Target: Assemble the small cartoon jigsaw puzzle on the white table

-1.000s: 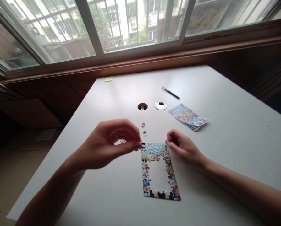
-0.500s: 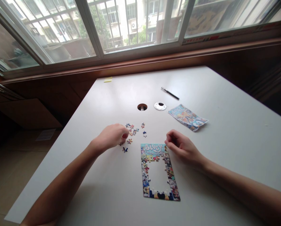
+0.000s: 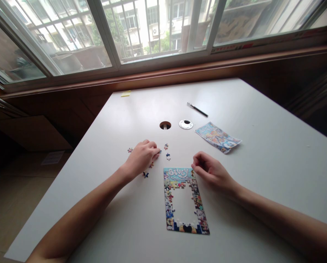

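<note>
A small colourful jigsaw puzzle (image 3: 185, 199) lies on the white table (image 3: 262, 153), its border assembled and its middle bare. Several loose puzzle pieces (image 3: 166, 151) are scattered to its upper left. My left hand (image 3: 142, 157) rests palm down over those pieces, fingers curled on them; what the fingertips hold is hidden. My right hand (image 3: 211, 171) lies on the table by the puzzle's top right corner, fingers curled in loosely, with nothing visible in it.
A crumpled puzzle packet (image 3: 217, 137) lies to the right of a round cable hole (image 3: 165, 125) and its loose metal cap (image 3: 185, 124). Further back are a black pen (image 3: 198, 109) and a yellow note (image 3: 126, 93). Beyond the table is a window.
My left hand came down from above the puzzle's top left corner to the loose pieces on the left and now covers them. My right hand has stayed in place.
</note>
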Motion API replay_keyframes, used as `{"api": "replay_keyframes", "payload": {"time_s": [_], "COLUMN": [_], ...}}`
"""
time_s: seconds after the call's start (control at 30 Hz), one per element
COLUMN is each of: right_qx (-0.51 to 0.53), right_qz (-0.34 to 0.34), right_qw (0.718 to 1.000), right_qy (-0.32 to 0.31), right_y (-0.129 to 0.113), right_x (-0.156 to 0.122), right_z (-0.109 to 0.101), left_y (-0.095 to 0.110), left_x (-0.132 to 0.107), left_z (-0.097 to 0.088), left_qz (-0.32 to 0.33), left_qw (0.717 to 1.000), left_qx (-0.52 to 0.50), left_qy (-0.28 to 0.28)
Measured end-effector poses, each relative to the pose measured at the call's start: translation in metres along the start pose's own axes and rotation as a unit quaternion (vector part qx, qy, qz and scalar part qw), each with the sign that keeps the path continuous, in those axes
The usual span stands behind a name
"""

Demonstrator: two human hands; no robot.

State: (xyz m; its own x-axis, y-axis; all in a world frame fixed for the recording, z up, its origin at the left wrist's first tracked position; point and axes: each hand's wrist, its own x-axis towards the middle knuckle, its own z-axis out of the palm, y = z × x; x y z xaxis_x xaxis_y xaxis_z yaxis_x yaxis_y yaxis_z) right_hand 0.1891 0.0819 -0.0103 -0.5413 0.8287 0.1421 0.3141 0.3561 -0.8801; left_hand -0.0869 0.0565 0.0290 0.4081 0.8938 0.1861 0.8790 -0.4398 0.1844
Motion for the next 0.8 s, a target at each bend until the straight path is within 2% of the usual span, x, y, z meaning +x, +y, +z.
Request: {"api": "replay_keyframes", "payload": {"time_s": [0.1,0.33,0.43,0.5,0.6,0.67,0.73,0.8], "right_qx": [0.0,0.002,0.002,0.001,-0.003,-0.003,-0.001,0.0], "right_qz": [-0.001,0.001,0.002,0.002,0.0,0.0,0.002,0.003], "right_qw": [1.0,1.0,1.0,1.0,1.0,1.0,1.0,1.0], "right_qy": [0.002,0.001,0.0,0.0,0.001,0.0,0.001,0.002], "right_y": [0.0,0.0,-0.001,-0.001,-0.003,-0.004,-0.005,-0.005], "right_x": [0.0,0.0,0.0,0.0,0.0,0.0,0.0,0.0], "right_z": [0.0,0.0,0.0,0.0,0.0,0.0,0.0,-0.001], "left_y": [-0.001,-0.005,0.0,0.013,0.043,0.062,0.073,0.075], "left_x": [0.001,0.001,0.002,0.001,-0.007,-0.013,-0.019,-0.02], "left_z": [0.007,0.006,-0.003,-0.018,-0.048,-0.067,-0.077,-0.079], "left_qz": [-0.002,-0.034,-0.051,-0.041,0.03,0.066,0.08,0.068], "left_qw": [1.0,0.999,0.995,0.975,0.902,0.872,0.866,0.868], "left_qx": [0.003,-0.013,-0.09,-0.218,-0.429,-0.476,-0.481,-0.479], "left_qy": [0.0,0.009,0.005,0.01,0.046,0.089,0.108,0.115]}}
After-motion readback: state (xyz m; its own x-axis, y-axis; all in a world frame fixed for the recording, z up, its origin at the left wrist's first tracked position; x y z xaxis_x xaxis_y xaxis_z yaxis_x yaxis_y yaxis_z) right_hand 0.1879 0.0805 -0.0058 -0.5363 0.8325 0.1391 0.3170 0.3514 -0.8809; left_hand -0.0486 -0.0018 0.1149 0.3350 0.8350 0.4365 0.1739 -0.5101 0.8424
